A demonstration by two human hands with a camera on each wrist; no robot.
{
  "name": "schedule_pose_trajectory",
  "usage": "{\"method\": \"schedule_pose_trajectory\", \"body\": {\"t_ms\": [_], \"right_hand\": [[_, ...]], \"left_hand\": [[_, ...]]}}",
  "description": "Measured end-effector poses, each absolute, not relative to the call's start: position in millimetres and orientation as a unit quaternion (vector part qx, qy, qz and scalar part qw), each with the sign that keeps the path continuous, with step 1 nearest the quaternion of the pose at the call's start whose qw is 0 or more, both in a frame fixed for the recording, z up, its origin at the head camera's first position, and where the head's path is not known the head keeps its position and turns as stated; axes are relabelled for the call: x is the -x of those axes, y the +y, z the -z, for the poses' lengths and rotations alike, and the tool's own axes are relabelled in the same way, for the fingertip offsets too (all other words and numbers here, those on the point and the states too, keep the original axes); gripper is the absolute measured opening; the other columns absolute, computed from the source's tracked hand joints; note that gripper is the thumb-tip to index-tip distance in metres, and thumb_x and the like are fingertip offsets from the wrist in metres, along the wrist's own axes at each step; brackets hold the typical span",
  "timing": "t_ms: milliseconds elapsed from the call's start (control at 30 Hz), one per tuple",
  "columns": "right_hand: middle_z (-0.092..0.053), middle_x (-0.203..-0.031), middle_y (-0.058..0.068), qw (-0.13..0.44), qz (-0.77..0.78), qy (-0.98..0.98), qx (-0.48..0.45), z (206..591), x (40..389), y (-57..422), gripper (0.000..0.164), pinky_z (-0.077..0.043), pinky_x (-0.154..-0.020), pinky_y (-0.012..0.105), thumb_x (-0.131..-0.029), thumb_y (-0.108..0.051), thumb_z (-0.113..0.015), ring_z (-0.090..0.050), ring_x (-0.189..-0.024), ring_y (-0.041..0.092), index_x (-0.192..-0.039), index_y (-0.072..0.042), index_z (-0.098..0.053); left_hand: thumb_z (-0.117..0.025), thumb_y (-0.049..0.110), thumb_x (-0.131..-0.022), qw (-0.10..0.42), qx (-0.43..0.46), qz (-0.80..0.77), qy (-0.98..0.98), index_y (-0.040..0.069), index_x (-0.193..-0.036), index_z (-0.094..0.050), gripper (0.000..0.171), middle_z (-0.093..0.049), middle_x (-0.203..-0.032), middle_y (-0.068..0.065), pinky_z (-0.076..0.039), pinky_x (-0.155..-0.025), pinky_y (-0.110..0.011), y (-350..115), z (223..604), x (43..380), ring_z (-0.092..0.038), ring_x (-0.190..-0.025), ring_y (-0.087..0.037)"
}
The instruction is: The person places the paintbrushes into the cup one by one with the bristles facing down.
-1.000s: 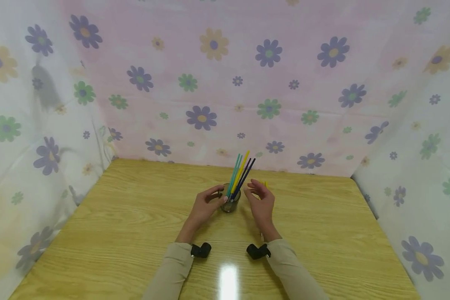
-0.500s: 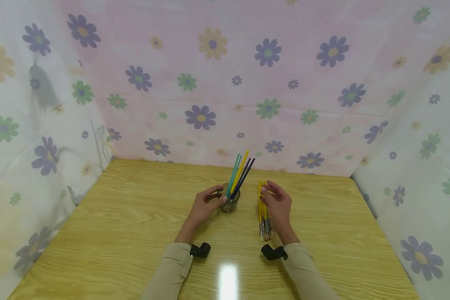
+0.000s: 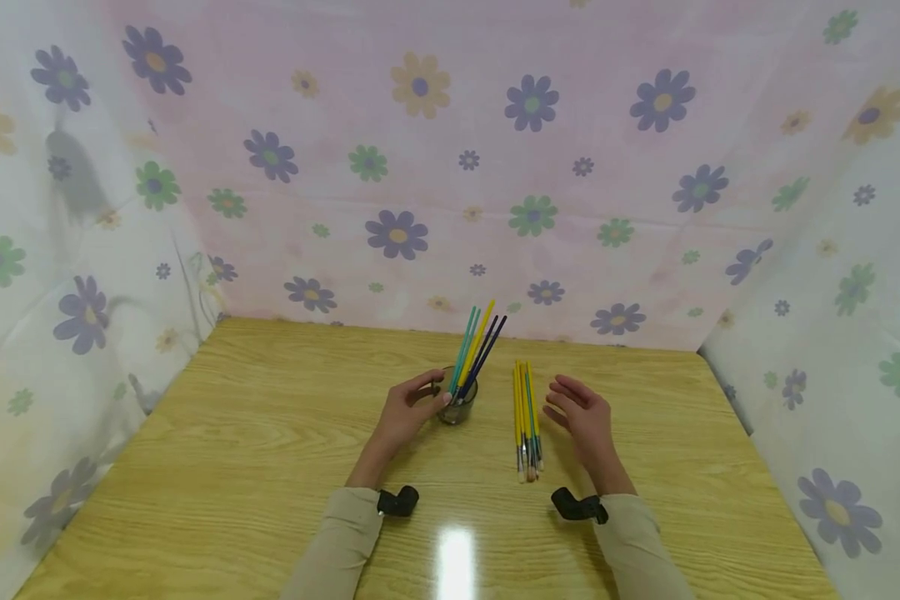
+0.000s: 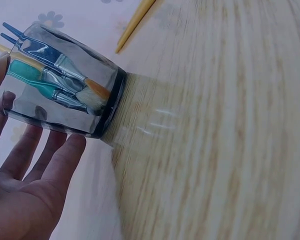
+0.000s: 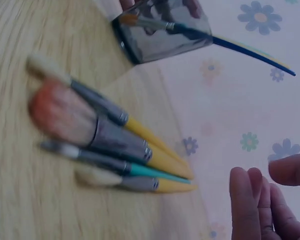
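Observation:
A clear, dark-tinted glass [image 3: 456, 413] stands on the table with several paintbrushes [image 3: 474, 354] leaning in it, bristles down; their handles are teal, yellow and dark blue. My left hand [image 3: 407, 417] holds the glass at its left side, thumb at the rim and fingers around the wall, as the left wrist view shows. Right of the glass lies a row of paintbrushes [image 3: 525, 417], mostly yellow-handled with a teal one, bristles toward me. Just right of that row is my right hand [image 3: 588, 423], fingers loosely bent and holding nothing.
The wood-grain table [image 3: 270, 467] ends at a flower-patterned cloth [image 3: 450, 192] at the back, with more such cloth at both sides. Each wrist carries a black camera mount [image 3: 399, 502].
My right hand has moved right, from beside the glass across the lying paintbrushes to their far side, uncovering them. My left hand keeps its hold on the glass.

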State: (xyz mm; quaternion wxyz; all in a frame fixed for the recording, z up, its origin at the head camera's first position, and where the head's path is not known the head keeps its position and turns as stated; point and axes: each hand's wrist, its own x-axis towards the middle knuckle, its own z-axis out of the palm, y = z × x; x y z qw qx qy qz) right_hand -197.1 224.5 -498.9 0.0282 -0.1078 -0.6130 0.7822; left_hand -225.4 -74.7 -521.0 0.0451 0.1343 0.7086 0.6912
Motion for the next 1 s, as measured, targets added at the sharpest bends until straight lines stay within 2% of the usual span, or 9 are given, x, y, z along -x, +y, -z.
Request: {"method": "schedule_pose_trajectory", "body": {"t_ms": [133,267,633,1000], "right_hand": [[-0.069,-0.113,0.011,0.018,-0.745,-0.657,0.116,501,198,229,0.043,-0.062,-0.082,0.032,-0.099,0.003,-0.062,-0.072,-0.091,0.016,-0.139,0.012,-0.051],[-0.066,-0.115,0.019,0.005,-0.697,-0.706,0.121,502,201,229,0.041,-0.063,-0.078,0.032,-0.096,0.003,-0.065,-0.072,-0.086,0.016,-0.135,0.013,-0.056],[-0.071,-0.103,0.018,-0.016,-0.578,-0.805,0.13,516,209,221,0.037,-0.06,-0.069,0.026,-0.085,-0.001,-0.077,-0.068,-0.083,0.017,-0.119,0.009,-0.067],[-0.071,-0.104,0.022,-0.005,-0.557,-0.819,0.138,513,209,217,0.033,-0.061,-0.067,0.027,-0.085,0.001,-0.075,-0.068,-0.08,0.016,-0.116,0.009,-0.068]], "left_hand": [[-0.07,0.009,-0.098,0.049,-0.129,-0.69,0.711,0.001,-0.144,-0.056,0.049,-0.052,-0.149,-0.019,-0.053,-0.103,-0.048,-75,521,226,-0.05,-0.137,-0.041],[-0.07,0.009,-0.097,0.049,-0.126,-0.687,0.714,0.001,-0.144,-0.056,0.049,-0.052,-0.149,-0.019,-0.053,-0.103,-0.048,-75,521,226,-0.05,-0.137,-0.042],[-0.07,0.012,-0.098,0.058,-0.118,-0.685,0.717,0.003,-0.144,-0.057,0.049,-0.053,-0.15,-0.016,-0.052,-0.105,-0.049,-75,519,224,-0.05,-0.139,-0.038],[-0.07,0.009,-0.098,0.056,-0.118,-0.69,0.712,0.001,-0.145,-0.055,0.05,-0.052,-0.15,-0.019,-0.053,-0.103,-0.047,-75,518,224,-0.05,-0.138,-0.039]]}}
